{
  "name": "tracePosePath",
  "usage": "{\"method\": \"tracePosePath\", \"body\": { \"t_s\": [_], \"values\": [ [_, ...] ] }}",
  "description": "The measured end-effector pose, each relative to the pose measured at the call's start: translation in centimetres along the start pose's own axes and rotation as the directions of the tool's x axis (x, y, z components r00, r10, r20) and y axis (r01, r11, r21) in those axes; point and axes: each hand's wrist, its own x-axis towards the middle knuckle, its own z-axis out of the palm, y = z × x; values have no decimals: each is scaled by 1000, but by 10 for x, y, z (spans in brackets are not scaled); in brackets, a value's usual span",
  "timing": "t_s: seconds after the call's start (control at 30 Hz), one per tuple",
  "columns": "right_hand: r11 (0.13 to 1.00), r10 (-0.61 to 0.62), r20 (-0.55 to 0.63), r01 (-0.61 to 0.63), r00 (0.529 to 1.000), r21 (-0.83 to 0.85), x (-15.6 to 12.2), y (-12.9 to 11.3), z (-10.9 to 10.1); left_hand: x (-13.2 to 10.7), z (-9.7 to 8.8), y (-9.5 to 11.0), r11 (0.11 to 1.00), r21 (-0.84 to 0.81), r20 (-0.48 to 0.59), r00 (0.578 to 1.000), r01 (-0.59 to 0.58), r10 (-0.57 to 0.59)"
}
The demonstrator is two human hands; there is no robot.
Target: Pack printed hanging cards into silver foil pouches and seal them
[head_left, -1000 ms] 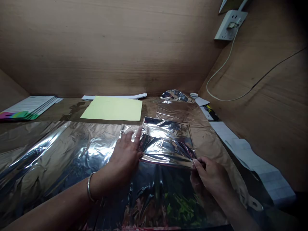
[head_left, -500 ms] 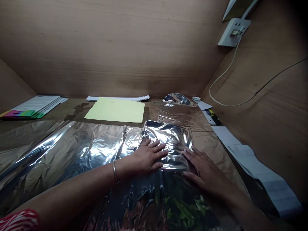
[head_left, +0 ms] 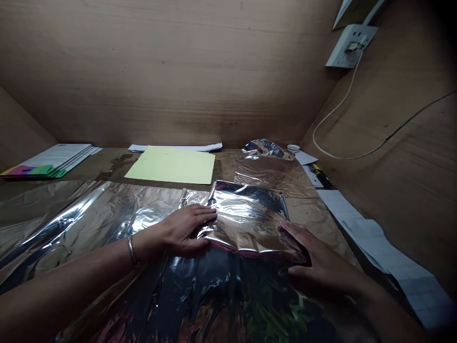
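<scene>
A folded silver foil sheet [head_left: 246,214] lies as a shiny rectangular packet in the middle of the work surface. At its left edge rests my left hand [head_left: 189,228], fingers stretched out over the edge and a bangle on the wrist. My right hand [head_left: 307,247] is at the packet's right edge, fingers extended and thumb apart, touching its side. Larger reflective foil sheeting [head_left: 153,214] spreads under and around the packet. The near part of the sheeting mirrors dark and green shapes.
Yellow paper [head_left: 171,164] lies behind the packet, with white sheets [head_left: 137,148] behind it. Printed booklets [head_left: 60,157] are stacked at the far left. Crumpled foil [head_left: 266,147], a yellow-black cutter [head_left: 321,176] and a long paper strip [head_left: 378,247] lie right. A cable [head_left: 342,102] hangs from the wall socket [head_left: 352,45].
My left hand has slid left from the packet's top to its left edge. My right hand has shifted slightly right and nearer, to the packet's side. The near edge of the packet looks raised.
</scene>
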Motion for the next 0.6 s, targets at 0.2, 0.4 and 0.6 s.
{"method": "tracePosePath", "body": {
  "t_s": [0.2,0.4,0.6],
  "values": [
    [977,69,-142,-38,987,209,13,10,-4,15,-22,-1,944,-278,16,984,176,-179],
    [923,330,-378,-212,865,320,52,31,8,16,-18,-7,808,-527,35,956,265,-291],
    [885,466,-425,-403,776,235,72,43,11,23,-20,-14,613,-732,115,941,298,-320]
  ]
}}
